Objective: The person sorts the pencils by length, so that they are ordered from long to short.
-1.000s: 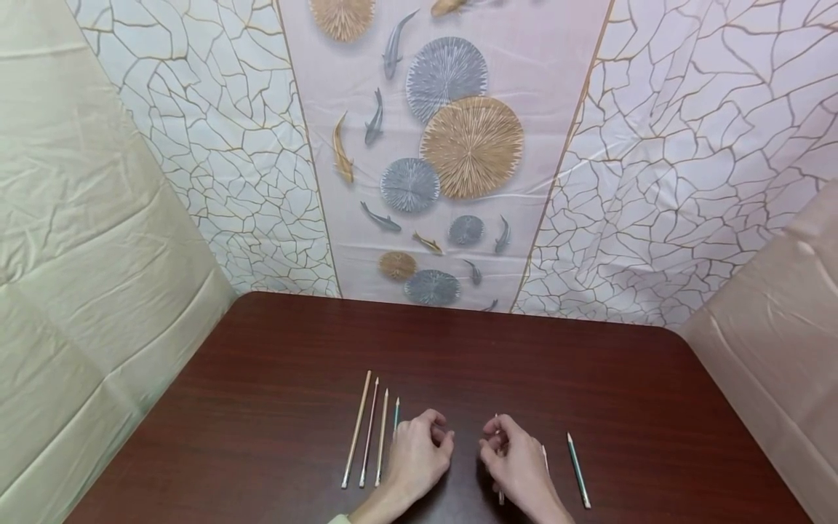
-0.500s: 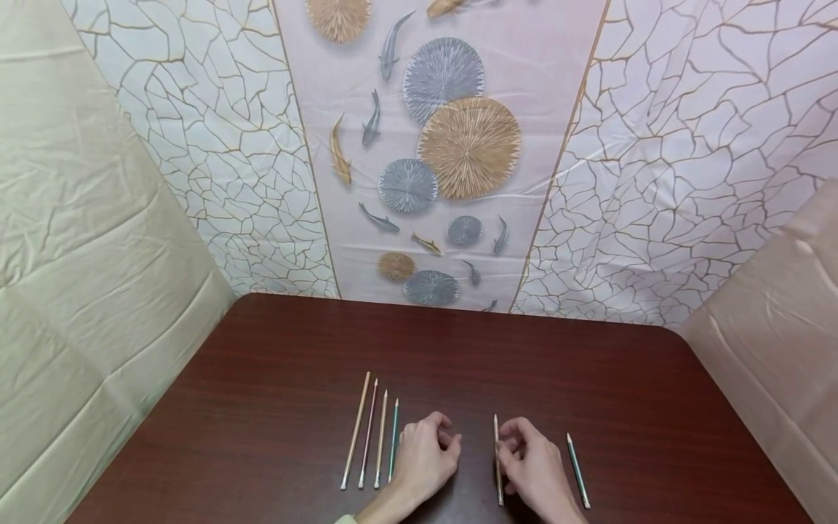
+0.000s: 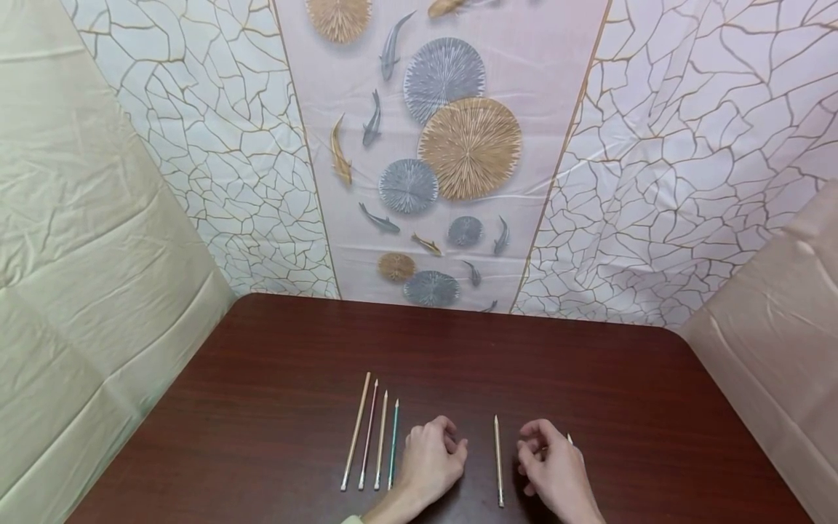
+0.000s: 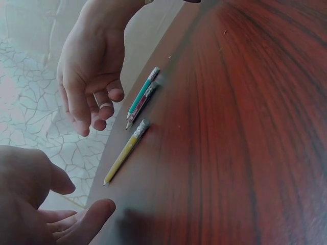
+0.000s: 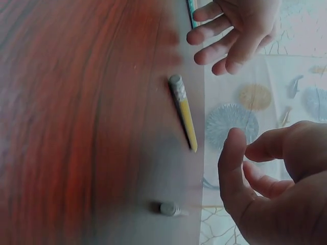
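Note:
My left hand [image 3: 432, 458] hovers low over the table, fingers loosely bent and holding nothing. A teal pencil [image 3: 393, 444] lies just left of it, partly hidden by the wrist. Between my hands is a yellow pencil [image 3: 499, 460], eraser end toward me. To the right of that pencil my right hand [image 3: 553, 466] is bent and holds nothing; the right wrist view shows a gap under its fingers [image 5: 232, 163]. In the left wrist view a dark red pencil [image 4: 140, 105] and another teal pencil [image 4: 143, 93] lie by the right hand, which mostly covers them in the head view.
Left of the teal pencil, a long tan pencil [image 3: 356, 433], a dark red pencil [image 3: 369, 435] and a yellowish pencil [image 3: 381, 440] lie side by side on the brown table [image 3: 262, 407]. Patterned fabric [image 3: 419, 291] hangs behind the table's far edge.
My right hand has let go of the yellow pencil and moved right, covering most of the right-hand teal pencil. The left hand has drifted slightly right, uncovering the teal pencil beside it.

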Motion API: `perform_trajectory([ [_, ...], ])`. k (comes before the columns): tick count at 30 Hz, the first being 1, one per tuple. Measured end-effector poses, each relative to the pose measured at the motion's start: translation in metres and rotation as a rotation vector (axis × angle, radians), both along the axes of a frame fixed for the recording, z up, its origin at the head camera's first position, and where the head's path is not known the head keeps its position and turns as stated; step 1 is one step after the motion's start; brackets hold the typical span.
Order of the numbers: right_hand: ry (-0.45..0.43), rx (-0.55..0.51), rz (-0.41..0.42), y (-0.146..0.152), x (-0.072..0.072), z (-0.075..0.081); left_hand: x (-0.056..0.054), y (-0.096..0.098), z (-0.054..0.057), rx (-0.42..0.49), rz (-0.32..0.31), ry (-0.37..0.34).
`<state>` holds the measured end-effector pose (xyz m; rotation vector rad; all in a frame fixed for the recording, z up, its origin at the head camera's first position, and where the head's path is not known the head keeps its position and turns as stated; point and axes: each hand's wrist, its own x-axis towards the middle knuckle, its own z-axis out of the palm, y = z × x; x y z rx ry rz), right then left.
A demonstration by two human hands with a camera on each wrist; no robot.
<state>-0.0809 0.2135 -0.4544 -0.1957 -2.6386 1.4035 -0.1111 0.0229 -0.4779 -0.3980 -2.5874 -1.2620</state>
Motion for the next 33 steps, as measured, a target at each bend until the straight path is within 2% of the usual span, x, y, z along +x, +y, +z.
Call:
perform_trajectory([
  [4,-0.011,0.03,-0.011,0.006,0.002,0.0,0.001,0.002,-0.002,0.018,-0.014,-0.018],
  [12,-0.066,0.009,-0.047,0.021,0.006,0.003,0.002,0.005,-0.002,0.009,-0.009,-0.01],
  [27,-0.07,0.06,-0.084,0.049,0.011,0.006,0.003,0.013,-0.001,0.017,0.007,-0.014],
  [33,-0.052,0.134,-0.109,0.061,0.012,0.005,0.002,0.02,-0.002,0.016,0.01,-0.024],
])
